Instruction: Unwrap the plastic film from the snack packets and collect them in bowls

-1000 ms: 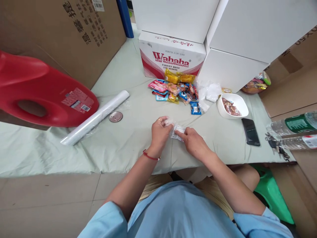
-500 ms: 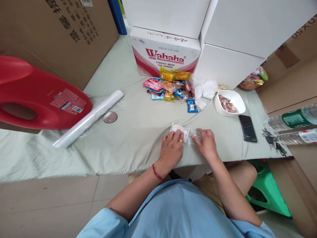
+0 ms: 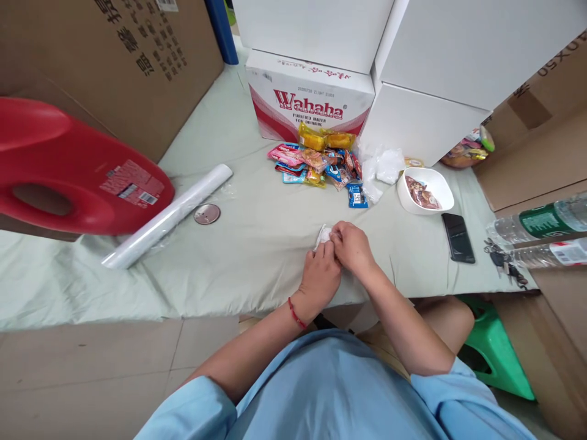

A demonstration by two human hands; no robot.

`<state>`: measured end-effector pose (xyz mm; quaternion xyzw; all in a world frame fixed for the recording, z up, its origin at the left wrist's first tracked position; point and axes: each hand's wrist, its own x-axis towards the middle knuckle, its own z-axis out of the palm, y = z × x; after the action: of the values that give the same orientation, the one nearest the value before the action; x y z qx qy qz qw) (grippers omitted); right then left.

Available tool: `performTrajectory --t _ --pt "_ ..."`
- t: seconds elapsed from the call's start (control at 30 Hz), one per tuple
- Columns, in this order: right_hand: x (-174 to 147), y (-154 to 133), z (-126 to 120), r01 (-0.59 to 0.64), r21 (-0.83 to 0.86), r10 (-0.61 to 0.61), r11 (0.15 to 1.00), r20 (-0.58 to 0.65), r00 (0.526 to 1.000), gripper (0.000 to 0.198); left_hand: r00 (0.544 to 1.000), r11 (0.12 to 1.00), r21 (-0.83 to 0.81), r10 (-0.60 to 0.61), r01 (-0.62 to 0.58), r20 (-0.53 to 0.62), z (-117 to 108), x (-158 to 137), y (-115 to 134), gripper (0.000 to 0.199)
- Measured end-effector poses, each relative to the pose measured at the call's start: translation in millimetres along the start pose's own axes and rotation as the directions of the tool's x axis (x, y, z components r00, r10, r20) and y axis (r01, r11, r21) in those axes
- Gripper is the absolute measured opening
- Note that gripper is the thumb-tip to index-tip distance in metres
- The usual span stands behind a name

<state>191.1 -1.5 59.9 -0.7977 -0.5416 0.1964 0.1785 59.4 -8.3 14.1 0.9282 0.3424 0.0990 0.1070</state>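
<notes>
On the table's near side, both hands meet over a small white plastic-wrapped bundle (image 3: 323, 236); its far end shows past the fingers, and its contents cannot be made out. My left hand (image 3: 320, 276), with a red cord bracelet on the wrist, curls its fingers down on the bundle and holds it against the cloth. My right hand (image 3: 354, 249) is closed in a pinch at the bundle's right side, touching the left fingertips. The clear plastic it gripped is now mostly hidden beneath the hands.
Wrapped snacks (image 3: 316, 159) lie before a Wahaha carton (image 3: 312, 98). To their right are a crumpled plastic bag (image 3: 383, 166), a white bowl (image 3: 443, 189), a phone (image 3: 458, 238), keys and bottles. At left, a plastic roll (image 3: 169, 217), a round tin (image 3: 207, 214) and a red jug (image 3: 82, 171).
My right hand has moved left, bringing the clear plastic's loose end over to the white bundle beside my left hand. The left hand stays on the bundle. The view has shifted slightly.
</notes>
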Motion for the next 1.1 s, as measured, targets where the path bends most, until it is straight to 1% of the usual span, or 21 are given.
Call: performTrajectory --t 0.07,0.13,0.2,0.23,0.27,0.33,0.4,0.47,0.57,0.63,0.67,0.7,0.77,0.83,0.9,0.93,0.97,1.0,1.03,1.07,1.1 --pt "0.4 -15.0 7.3 0.027 -0.108 -0.023 0.994 0.044 0.999 0.017 1.000 0.998 -0.067 -0.006 0.004 -0.027 2.9 -7.1 -6.6 0.037" --pt "-6.1 -22.7 16.3 0.057 -0.194 -0.047 0.979 0.055 0.997 0.021 0.995 0.987 -0.157 0.034 -0.048 -0.091 5.2 -20.3 -19.0 0.037" --pt "-15.1 -24.1 26.5 0.103 -0.273 -0.100 0.957 0.023 0.995 0.025 0.983 0.967 -0.227 0.074 -0.112 -0.169 5.4 -38.0 -36.5 0.036" --pt "-19.1 -23.1 31.7 0.130 -0.304 -0.137 0.944 -0.001 0.991 0.030 0.976 0.961 -0.249 0.066 -0.118 -0.206 4.3 -47.5 -46.8 0.033" --pt "-22.2 -21.5 36.8 0.154 -0.327 -0.172 0.932 -0.028 0.985 0.036 0.970 0.959 -0.264 0.040 -0.105 -0.240 2.3 -56.7 -57.8 0.031" --pt "-25.2 -17.5 45.5 0.171 -0.352 -0.212 0.920 -0.081 0.974 0.047 0.956 0.965 -0.260 -0.049 -0.030 -0.291 -3.3 -72.5 -80.9 0.026" --pt "-25.2 -13.9 50.9 0.154 -0.354 -0.212 0.923 -0.133 0.968 0.049 0.930 0.974 -0.219 -0.132 0.058 -0.342 -9.7 -83.6 -102.3 0.024" --pt "-24.7 -10.4 52.1 0.131 -0.343 -0.199 0.930 -0.172 0.965 0.045 0.901 0.977 -0.156 -0.194 0.143 -0.389 -14.5 -90.7 -118.4 0.023" --pt "-26.8 -0.6 45.4 0.139 -0.282 -0.207 0.949 -0.230 0.951 0.036 0.877 0.973 -0.087 -0.232 0.216 -0.421 -16.0 -96.7 -128.9 0.022" --pt "-28.8 12.9 34.9 0.166 -0.168 -0.212 0.972 -0.311 0.927 0.034 0.871 0.971 -0.066 -0.235 0.229 -0.431 -13.8 -98.2 -128.7 0.021" --pt "-29.1 22.2 27.7 0.173 -0.084 -0.192 0.981 -0.358 0.914 0.033 0.870 0.972 -0.057 -0.231 0.230 -0.436 -12.3 -98.2 -127.5 0.020" --pt "-28.5 33.4 19.3 0.166 0.015 -0.146 0.986 -0.401 0.904 0.032 0.870 0.973 -0.046 -0.224 0.228 -0.439 -10.9 -97.9 -126.1 0.019" --pt "-24.0 60.5 -2.4 0.113 0.242 0.006 0.964 -0.444 0.896 0.030 0.877 0.976 -0.020 -0.205 0.218 -0.435 -8.7 -96.6 -123.7 0.019" --pt "-14.3 92.6 -32.2 0.046 0.449 0.179 0.892 -0.445 0.877 0.030 0.888 0.978 0.006 -0.187 0.208 -0.421 -7.6 -95.3 -123.0 0.018" --pt "0.4 126.6 -71.7 0.023 0.562 0.305 0.827 -0.483 0.820 0.032 0.893 0.979 0.016 -0.178 0.203 -0.413 -7.1 -94.4 -123.6 0.017" --pt "9.6 143.0 -94.6 0.015 0.567 0.349 0.824 -0.527 0.775 0.034 0.894 0.980 0.016 -0.175 0.199 -0.413 -7.0 -94.1 -124.0 0.017" --pt "20.1 158.2 -118.9 -0.012 0.529 0.366 0.848 -0.570 0.735 0.036 0.894 0.980 0.015 -0.173 0.196 -0.414 -6.9 -93.9 -124.4 0.016" --pt "31.8 171.8 -143.6 -0.065 0.448 0.360 0.892 -0.614 0.703 0.039 0.893 0.981 0.015 -0.171 0.195 -0.415 -6.8 -93.8 -124.6 0.016" --pt "44.5 183.4 -167.6 -0.136 0.316 0.319 0.939 -0.651 0.689 0.042 0.893 0.980 0.018 -0.171 0.196 -0.416 -6.7 -93.7 -124.6 0.016" --pt "58.2 192.8 -189.8 -0.196 0.156 0.250 0.968 -0.659 0.709 0.046 0.893 0.979 0.022 -0.174 0.201 -0.415 -6.6 -93.6 -124.4 0.016" --pt "72.5 200.2 -209.1 -0.197 0.092 0.209 0.976 -0.643 0.737 0.047 0.893 0.978 0.028 -0.179 0.209 -0.413 -6.5 -93.5 -124.0 0.016"
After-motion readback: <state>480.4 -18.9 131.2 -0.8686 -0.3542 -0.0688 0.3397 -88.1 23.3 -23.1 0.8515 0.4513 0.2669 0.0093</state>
